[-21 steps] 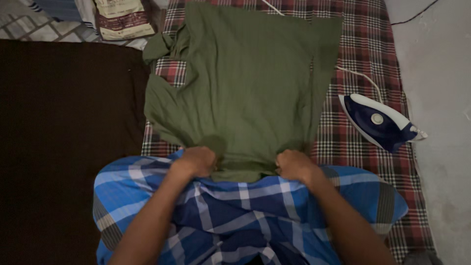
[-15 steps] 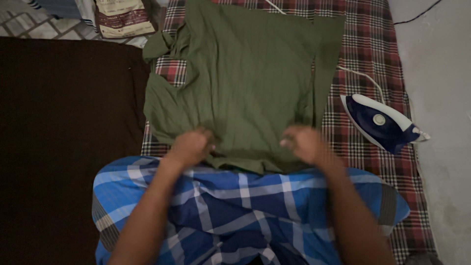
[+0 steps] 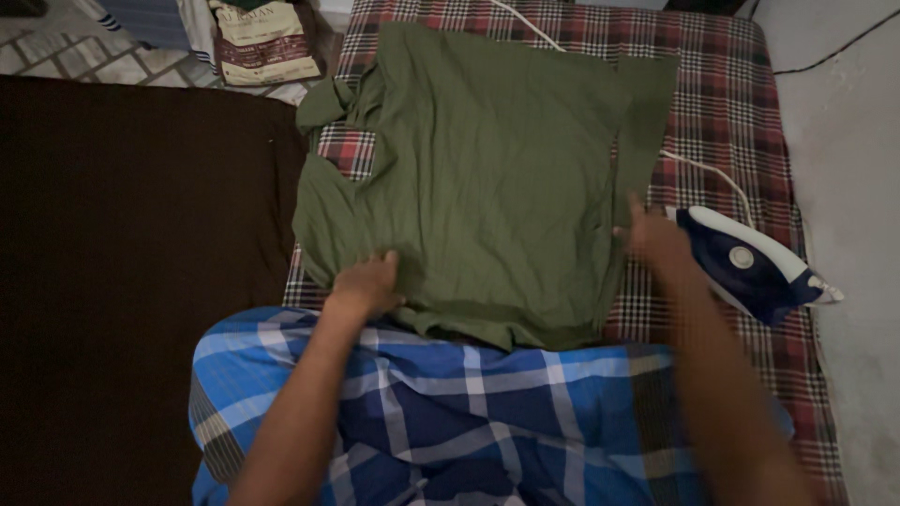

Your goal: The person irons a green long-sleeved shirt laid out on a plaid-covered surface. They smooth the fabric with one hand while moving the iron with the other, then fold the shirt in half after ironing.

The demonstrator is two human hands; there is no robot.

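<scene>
— Where are your hands right now?

— My left hand (image 3: 367,284) lies flat on the green shirt (image 3: 487,178), fingers spread near its lower left edge, pressing and not gripping. My right hand (image 3: 656,236) is at the shirt's right edge, blurred — I cannot tell if it pinches the cloth or only touches it.

— And the shirt?

— Spread on the red plaid cloth (image 3: 722,103), its bottom hem just above my blue checked wrap (image 3: 469,403). One sleeve hangs over the plaid's left border toward the dark brown mat (image 3: 141,262).

— Room to the right?

— Tight — the blue and white iron (image 3: 755,265) lies just beside my right hand, its white cord (image 3: 712,171) trailing up over the plaid. A strip of bare plaid shows above the iron.
</scene>
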